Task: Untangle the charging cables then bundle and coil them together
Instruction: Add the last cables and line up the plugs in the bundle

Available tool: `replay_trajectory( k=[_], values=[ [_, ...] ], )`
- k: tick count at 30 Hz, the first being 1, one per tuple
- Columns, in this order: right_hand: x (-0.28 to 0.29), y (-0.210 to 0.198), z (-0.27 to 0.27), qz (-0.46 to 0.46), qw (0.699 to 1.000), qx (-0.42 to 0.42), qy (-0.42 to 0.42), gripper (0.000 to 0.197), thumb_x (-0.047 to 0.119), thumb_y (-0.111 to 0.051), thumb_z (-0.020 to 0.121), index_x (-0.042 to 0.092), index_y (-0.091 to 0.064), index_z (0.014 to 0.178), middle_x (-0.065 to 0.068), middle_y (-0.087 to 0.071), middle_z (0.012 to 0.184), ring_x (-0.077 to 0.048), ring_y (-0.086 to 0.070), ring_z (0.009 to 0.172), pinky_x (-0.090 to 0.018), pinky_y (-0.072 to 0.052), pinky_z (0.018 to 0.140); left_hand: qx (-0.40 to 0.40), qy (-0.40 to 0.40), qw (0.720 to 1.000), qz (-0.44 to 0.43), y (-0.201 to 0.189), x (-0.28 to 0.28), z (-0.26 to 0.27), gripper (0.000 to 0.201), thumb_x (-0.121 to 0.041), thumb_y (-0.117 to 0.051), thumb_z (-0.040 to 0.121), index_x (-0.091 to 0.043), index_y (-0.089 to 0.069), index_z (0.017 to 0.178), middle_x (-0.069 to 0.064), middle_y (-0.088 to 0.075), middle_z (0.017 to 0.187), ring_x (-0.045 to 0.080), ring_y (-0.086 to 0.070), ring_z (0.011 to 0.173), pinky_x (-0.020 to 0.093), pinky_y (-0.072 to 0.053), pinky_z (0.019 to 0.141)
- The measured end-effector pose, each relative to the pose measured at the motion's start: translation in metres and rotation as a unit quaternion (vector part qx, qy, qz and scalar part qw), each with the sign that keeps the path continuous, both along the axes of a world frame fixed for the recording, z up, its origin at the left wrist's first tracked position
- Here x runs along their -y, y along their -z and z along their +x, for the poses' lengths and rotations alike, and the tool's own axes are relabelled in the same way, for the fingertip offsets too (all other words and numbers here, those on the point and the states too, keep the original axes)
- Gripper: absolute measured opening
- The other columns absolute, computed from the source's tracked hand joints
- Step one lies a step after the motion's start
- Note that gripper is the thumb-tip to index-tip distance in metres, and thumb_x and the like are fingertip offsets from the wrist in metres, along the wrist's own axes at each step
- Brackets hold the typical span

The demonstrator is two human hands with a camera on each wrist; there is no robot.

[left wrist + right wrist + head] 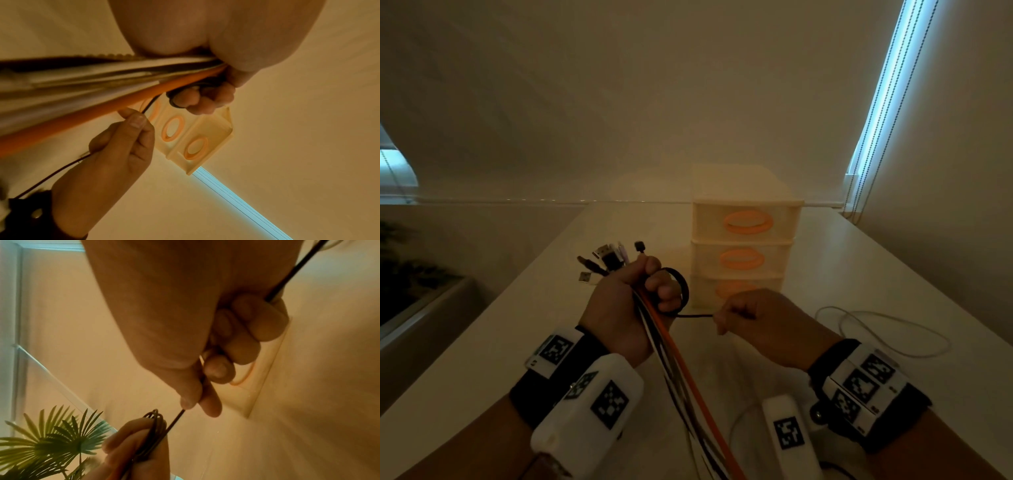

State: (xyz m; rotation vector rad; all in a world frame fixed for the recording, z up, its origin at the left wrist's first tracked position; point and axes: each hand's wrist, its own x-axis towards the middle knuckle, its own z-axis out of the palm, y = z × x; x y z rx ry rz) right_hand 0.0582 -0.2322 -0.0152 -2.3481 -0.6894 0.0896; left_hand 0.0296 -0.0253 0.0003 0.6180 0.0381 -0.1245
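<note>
L hand (626, 305) is fisting round a bundle of charging cables (678, 370) above the counter (825, 274), fingers curled tight. Plug ends (607, 258) are sticking up out of the top of the fist: several USB-type connectors, dark and pale. No brand or writing legible on any plug; too small and dim to tell. Below the fist the cables are running down toward the person, an orange cable (688, 363) lying on the near side w/ black and white ones beside it. The L wrist view is showing the same: orange cable (86, 120) and pale strands coming out under the palm.

A thin black cable (695, 316) is looping round the L fingers (666, 291) in a few turns, then stretching taut across to the R hand (753, 322). R hand is pinching that black cable between thumb and index (209, 402), other fingers curled in; the cable is passing through the fist and out the wrist side (287, 277).

A white cable (893, 329) is lying loose on the counter to the R, apart from both hands. Behind the hands a small 3-drawer unit (743, 236) w/ orange oval handles is standing on the counter. Wrist bands are carrying black-and-white square markers (609, 404), no readable text. A palm-like plant (47, 439) is showing low in the R wrist view.
</note>
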Motion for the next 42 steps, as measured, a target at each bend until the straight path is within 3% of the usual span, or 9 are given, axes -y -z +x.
replay_trajectory(
  k=[6, 10, 15, 20, 24, 29, 32, 35, 42],
  values=[
    [-0.002, -0.009, -0.01, 0.086, 0.989, -0.094, -0.07, 0.025, 0.018, -0.054, 0.099, 0.018, -0.078, 0.089, 0.009, -0.056, 0.063, -0.001, -0.048, 0.055, -0.012, -0.04, 0.056, 0.025, 0.026, 0.999, -0.002, -0.002, -0.008, 0.004, 0.034, -0.028, -0.038, 0.102, -0.015, -0.047, 0.072, -0.006, -0.031, 0.058, 0.01, -0.034, 0.046, 0.021, -0.029, 0.042],
    [0.003, -0.014, -0.011, -0.005, 0.981, -0.188, -0.049, 0.029, 0.017, -0.051, 0.097, 0.009, -0.075, 0.083, 0.004, -0.053, 0.055, -0.005, -0.044, 0.047, -0.017, -0.038, 0.053, 0.033, 0.054, 0.998, 0.001, -0.002, -0.008, 0.003, 0.035, -0.027, -0.038, 0.101, -0.014, -0.048, 0.07, -0.005, -0.03, 0.056, 0.01, -0.034, 0.045, 0.021, -0.03, 0.04],
    [0.01, -0.013, -0.001, -0.042, 0.994, -0.092, 0.042, 0.028, 0.031, -0.053, 0.099, 0.02, -0.07, 0.079, 0.008, -0.059, 0.065, 0.0, -0.052, 0.054, -0.017, -0.044, 0.06, 0.042, 0.076, 0.996, 0.031, -0.004, -0.008, 0.001, 0.035, -0.027, -0.038, 0.101, -0.014, -0.048, 0.069, -0.005, -0.03, 0.054, 0.01, -0.032, 0.044, 0.021, -0.027, 0.041],
    [0.015, -0.019, 0.003, -0.023, 0.988, 0.027, 0.151, 0.044, 0.047, -0.058, 0.094, 0.007, -0.068, 0.079, -0.003, -0.06, 0.066, -0.008, -0.053, 0.058, -0.017, -0.037, 0.053, 0.048, 0.167, 0.97, 0.168, -0.006, -0.001, -0.008, 0.03, -0.026, -0.044, 0.097, -0.012, -0.047, 0.07, 0.0, -0.031, 0.052, 0.014, -0.034, 0.043, 0.022, -0.031, 0.043],
    [-0.002, -0.011, -0.005, 0.143, 0.971, 0.138, 0.133, 0.031, 0.034, -0.064, 0.093, 0.01, -0.067, 0.073, -0.004, -0.061, 0.061, -0.009, -0.054, 0.056, -0.022, -0.04, 0.055, 0.046, 0.22, 0.936, 0.271, -0.001, 0.014, -0.016, 0.032, -0.028, -0.043, 0.098, -0.01, -0.047, 0.071, 0.018, -0.06, 0.074, 0.03, -0.06, 0.068, 0.034, -0.049, 0.064],
    [-0.012, -0.007, -0.017, 0.259, 0.966, -0.01, -0.025, 0.021, 0.013, -0.054, 0.101, 0.011, -0.075, 0.102, 0.001, -0.063, 0.057, 0.001, -0.049, 0.046, -0.009, -0.038, 0.053, 0.02, 0.063, 0.987, 0.148, -0.001, 0.015, -0.01, 0.039, -0.032, -0.04, 0.104, -0.01, -0.046, 0.072, 0.021, -0.071, 0.09, 0.032, -0.065, 0.092, 0.044, -0.045, 0.104],
    [-0.013, 0.001, -0.015, 0.229, 0.963, -0.114, -0.09, 0.028, 0.014, -0.05, 0.103, 0.023, -0.067, 0.122, -0.001, -0.064, 0.057, -0.009, -0.041, 0.043, -0.016, -0.034, 0.046, 0.018, 0.028, 0.997, 0.065, 0.0, 0.01, -0.006, 0.039, -0.035, -0.039, 0.104, -0.013, -0.047, 0.073, 0.024, -0.07, 0.113, 0.036, -0.068, 0.108, 0.043, -0.053, 0.092],
    [-0.013, 0.001, -0.012, 0.209, 0.957, -0.173, -0.102, 0.024, 0.02, -0.051, 0.103, 0.032, -0.066, 0.116, -0.002, -0.061, 0.054, -0.015, -0.039, 0.044, -0.021, -0.03, 0.042, 0.008, 0.011, 1.0, 0.016, 0.003, 0.008, -0.005, 0.039, -0.034, -0.04, 0.104, -0.013, -0.047, 0.073, 0.013, -0.068, 0.085, 0.03, -0.071, 0.084, 0.034, -0.056, 0.064],
    [-0.013, -0.007, -0.017, 0.143, 0.985, -0.053, -0.085, 0.011, 0.024, -0.059, 0.098, 0.029, -0.067, 0.093, 0.002, -0.058, 0.058, -0.008, -0.053, 0.054, -0.02, -0.046, 0.058, 0.017, 0.011, 1.0, 0.001, 0.001, 0.009, -0.003, 0.034, -0.031, -0.04, 0.101, -0.014, -0.045, 0.072, -0.001, -0.035, 0.062, 0.015, -0.04, 0.053, 0.024, -0.036, 0.049]
  ],
)
